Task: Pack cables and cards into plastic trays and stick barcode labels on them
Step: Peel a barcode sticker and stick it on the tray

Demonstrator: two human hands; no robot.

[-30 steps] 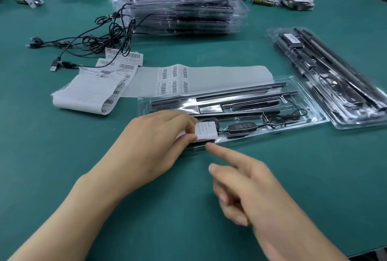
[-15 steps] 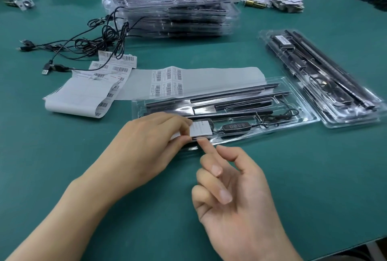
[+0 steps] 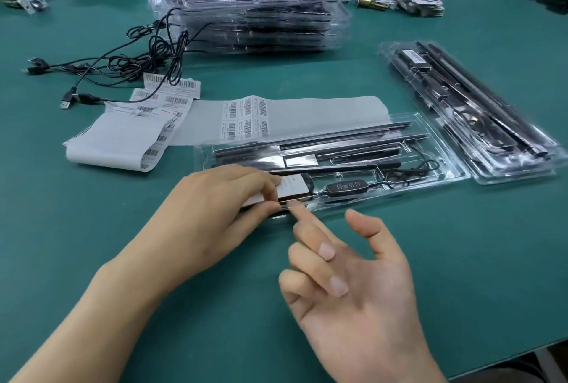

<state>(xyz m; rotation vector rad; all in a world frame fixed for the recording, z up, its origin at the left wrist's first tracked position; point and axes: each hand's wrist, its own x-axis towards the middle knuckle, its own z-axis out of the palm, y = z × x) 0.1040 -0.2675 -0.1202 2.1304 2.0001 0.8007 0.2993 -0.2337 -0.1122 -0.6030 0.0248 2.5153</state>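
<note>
Left hand [image 3: 212,201] pinches card [image 3: 293,187] at tray [image 3: 445,149] near edge; right hand [image 3: 353,284] forefinger alongside.

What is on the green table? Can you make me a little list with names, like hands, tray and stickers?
left hand: pinches the white card over the front tray
right hand: open, index finger at the tray's near edge
barcode labels: on a sheet behind the tray
loose cables: far left
tray stack: at the back

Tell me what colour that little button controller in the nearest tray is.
The controller is black with pale button markings, seen best in the head view.
</note>
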